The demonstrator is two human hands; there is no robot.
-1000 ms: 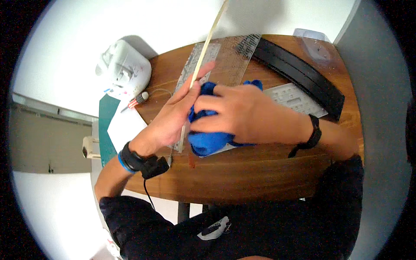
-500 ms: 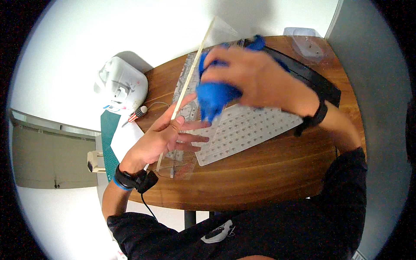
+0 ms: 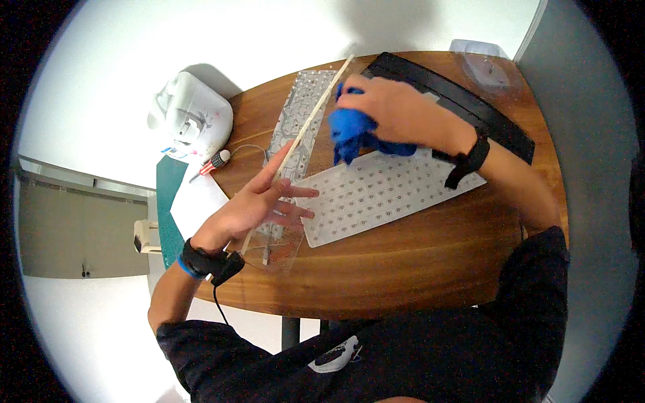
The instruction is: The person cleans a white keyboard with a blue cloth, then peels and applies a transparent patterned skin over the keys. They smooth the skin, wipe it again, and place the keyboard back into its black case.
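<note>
My left hand (image 3: 252, 201) grips a clear thin panel with a pale edge (image 3: 317, 111), standing tilted over the table; some fingers stretch out behind it. A crumpled blue cloth (image 3: 353, 131) is bunched in my right hand (image 3: 413, 117), just right of the panel; whether it touches the panel I cannot tell. Under the cloth lies a whitish sheet with rows of small domes (image 3: 376, 198), like a keyboard's rubber layer. A grey printed circuit film (image 3: 292, 124) lies behind the panel's left side. Beyond my right hand is a long black keyboard case (image 3: 470, 94).
On the left stand a white jug-like container (image 3: 205, 111) and a screwdriver with a striped handle (image 3: 216, 161). White paper (image 3: 197, 201) lies partly over a green mat (image 3: 169, 232). A clear plastic tray (image 3: 485, 66) sits at the far right corner of the wooden table (image 3: 403, 255).
My right hand and the blue cloth have shifted right and away from the panel's left edge. The panel's upper end has moved right and lower. My left hand keeps its hold.
</note>
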